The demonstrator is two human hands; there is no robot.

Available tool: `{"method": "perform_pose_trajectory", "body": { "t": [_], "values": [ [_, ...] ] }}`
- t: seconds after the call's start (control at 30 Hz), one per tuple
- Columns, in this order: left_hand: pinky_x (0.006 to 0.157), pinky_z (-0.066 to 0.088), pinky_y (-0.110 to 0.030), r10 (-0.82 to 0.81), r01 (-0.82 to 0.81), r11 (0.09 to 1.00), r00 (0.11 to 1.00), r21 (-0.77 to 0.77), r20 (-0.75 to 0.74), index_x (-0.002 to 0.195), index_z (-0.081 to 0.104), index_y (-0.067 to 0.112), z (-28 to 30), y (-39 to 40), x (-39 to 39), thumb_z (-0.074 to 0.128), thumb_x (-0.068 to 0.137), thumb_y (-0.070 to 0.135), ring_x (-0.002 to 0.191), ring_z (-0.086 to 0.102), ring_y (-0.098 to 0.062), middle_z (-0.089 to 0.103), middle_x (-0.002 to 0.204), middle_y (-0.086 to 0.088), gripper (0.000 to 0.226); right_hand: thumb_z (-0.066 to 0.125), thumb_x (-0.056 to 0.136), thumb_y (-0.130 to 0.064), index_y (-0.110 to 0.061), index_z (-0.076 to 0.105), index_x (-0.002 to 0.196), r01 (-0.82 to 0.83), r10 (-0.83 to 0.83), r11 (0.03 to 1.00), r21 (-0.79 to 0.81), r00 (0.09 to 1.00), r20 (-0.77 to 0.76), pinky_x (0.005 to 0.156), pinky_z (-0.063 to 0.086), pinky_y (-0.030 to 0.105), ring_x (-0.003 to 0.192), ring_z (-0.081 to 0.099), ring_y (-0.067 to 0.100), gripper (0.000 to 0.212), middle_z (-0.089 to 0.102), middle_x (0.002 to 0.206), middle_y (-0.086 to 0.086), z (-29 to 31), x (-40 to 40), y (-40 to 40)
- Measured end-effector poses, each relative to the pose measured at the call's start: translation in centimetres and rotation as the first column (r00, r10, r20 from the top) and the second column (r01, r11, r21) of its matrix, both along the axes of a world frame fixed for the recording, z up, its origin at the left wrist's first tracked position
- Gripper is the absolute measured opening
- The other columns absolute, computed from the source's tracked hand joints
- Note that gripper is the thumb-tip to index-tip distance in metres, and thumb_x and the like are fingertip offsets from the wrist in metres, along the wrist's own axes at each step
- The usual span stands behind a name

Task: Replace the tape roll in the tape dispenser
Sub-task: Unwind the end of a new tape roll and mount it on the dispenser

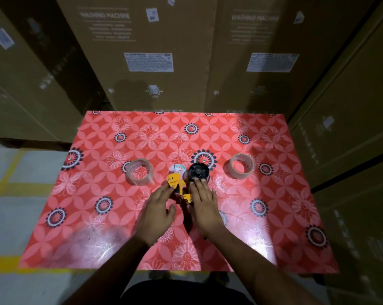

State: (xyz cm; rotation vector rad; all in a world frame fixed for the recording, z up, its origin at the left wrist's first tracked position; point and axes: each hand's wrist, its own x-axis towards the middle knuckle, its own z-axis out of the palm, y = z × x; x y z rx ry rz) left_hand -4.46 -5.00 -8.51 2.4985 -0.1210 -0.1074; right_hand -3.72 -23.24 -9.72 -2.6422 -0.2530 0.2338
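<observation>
Both hands lie flat with fingers spread, left hand (158,208) and right hand (204,202) flanking the dispenser (181,183) mid-table (98,238), gripping nothing. Its length points away from the person. One roll (139,172) lies left, another roll (241,166) right.

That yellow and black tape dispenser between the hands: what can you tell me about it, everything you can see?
The tape dispenser lies on the red flowered tablecloth, midway between two clear tape rolls. It has a yellow plate, apparently metal, with small print, a round black hub at its far end, and dark parts nearer the person. The left hand touches the yellow plate; the right hand rests on it, fingertips at the hub. Both hands are open.
</observation>
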Motion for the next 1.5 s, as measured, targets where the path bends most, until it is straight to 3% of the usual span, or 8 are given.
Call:
{"method": "perform_pose_trajectory", "body": {
  "t": [0.33, 0.6, 0.77, 0.83, 0.97, 1.13, 1.27, 1.5],
  "values": [
    [0.116, 0.036, -0.043, -0.075, 0.077, 0.99, 0.997, 0.117, -0.023, 0.145, 0.045, 0.018, -0.6, 4.3, 1.1, 0.053, 0.095, 0.029, 0.138, 0.039, -0.019, 0.048, 0.149, -0.004, 0.052, 0.024, 0.104, -0.047, -0.018, 0.007, 0.161, 0.189, -0.19, 0.981, -0.032, 0.981, -0.04, 0.124, 0.002, 0.058, 0.157, -0.009, 0.023, 0.067, -0.002, 0.17, 0.002, 0.9, 1.4, 3.5],
    [0.108, 0.044, -0.039, -0.041, 0.036, 0.965, 0.999, 0.26, 0.016, 0.145, 0.042, 0.013, 0.8, 7.3, 7.1, 0.061, 0.091, 0.012, 0.122, 0.053, -0.021, 0.058, 0.134, -0.006, 0.057, 0.046, 0.1, -0.035, -0.016, 0.032, 0.153, 0.231, -0.234, 0.972, 0.048, 0.968, 0.086, 0.12, 0.025, 0.052, 0.149, 0.022, 0.03, 0.058, 0.027, 0.161, 0.011, 1.8, -0.6, 2.1],
    [0.044, 0.045, -0.024, -0.056, 0.088, 0.96, 0.99, 0.266, -0.128, 0.151, 0.022, 0.02, 0.9, 7.4, 8.8, 0.048, 0.092, -0.006, 0.053, 0.06, -0.014, 0.06, 0.072, 0.001, 0.07, 0.051, 0.098, -0.032, -0.017, 0.038, 0.15, 0.222, -0.228, 0.974, 0.054, 0.96, 0.166, 0.114, 0.034, 0.052, 0.142, 0.034, 0.029, 0.055, 0.039, 0.154, 0.01, 2.0, -1.5, 2.3],
    [0.04, 0.048, -0.033, -0.028, 0.051, 0.983, 0.991, 0.178, -0.129, 0.15, 0.021, 0.024, 1.4, 7.4, 9.1, 0.05, 0.093, -0.004, 0.056, 0.066, -0.02, 0.069, 0.083, -0.006, 0.07, 0.051, 0.097, -0.033, -0.019, 0.039, 0.149, 0.22, -0.231, 0.972, 0.08, 0.956, 0.181, 0.111, 0.037, 0.049, 0.138, 0.038, 0.026, 0.055, 0.043, 0.15, 0.006, 2.6, -1.7, 2.4],
    [0.075, 0.062, -0.053, 0.132, -0.179, 0.929, 0.978, -0.324, -0.163, 0.143, 0.032, 0.041, 4.3, 6.4, 7.6, 0.06, 0.093, 0.0, 0.1, 0.071, -0.03, 0.061, 0.137, -0.015, 0.07, 0.055, 0.098, -0.024, -0.024, 0.044, 0.145, 0.162, -0.214, 0.952, 0.261, 0.959, 0.187, 0.106, 0.043, 0.041, 0.129, 0.044, 0.017, 0.048, 0.051, 0.139, -0.002, 4.5, -1.3, 2.3],
    [0.07, 0.058, -0.051, 0.036, -0.225, 0.631, 0.965, -0.743, -0.261, 0.127, 0.047, 0.034, 9.5, 3.8, 3.3, 0.066, 0.092, 0.002, 0.091, 0.072, -0.034, 0.074, 0.11, -0.014, 0.05, 0.057, 0.099, -0.019, -0.027, 0.05, 0.142, 0.012, -0.116, 0.818, 0.575, 0.983, 0.144, 0.092, 0.052, 0.029, 0.119, 0.058, 0.007, 0.044, 0.058, 0.133, -0.005, 9.2, -0.5, 2.9],
    [0.067, 0.058, -0.031, -0.027, -0.176, 0.453, 0.977, -0.874, -0.211, 0.109, 0.047, 0.011, 12.1, 1.9, 1.1, 0.059, 0.094, -0.01, 0.076, 0.071, -0.021, 0.075, 0.094, -0.016, 0.029, 0.061, 0.095, -0.017, -0.024, 0.056, 0.138, -0.089, -0.019, 0.751, 0.655, 0.987, 0.157, 0.09, 0.052, 0.028, 0.114, 0.061, 0.011, 0.044, 0.059, 0.134, -0.01, 12.0, -0.2, 3.1],
    [0.077, 0.058, -0.03, -0.095, -0.128, 0.427, 0.978, -0.895, -0.185, 0.12, 0.053, 0.006, 14.2, 0.6, -0.9, 0.061, 0.091, -0.013, 0.096, 0.071, -0.021, 0.073, 0.112, -0.015, 0.036, 0.072, 0.088, -0.02, -0.031, 0.07, 0.12, -0.007, -0.118, 0.618, 0.786, 0.988, 0.102, 0.075, 0.058, 0.039, 0.089, 0.071, 0.02, 0.034, 0.073, 0.112, -0.007, 12.3, -1.0, 2.2]
  ]
}}
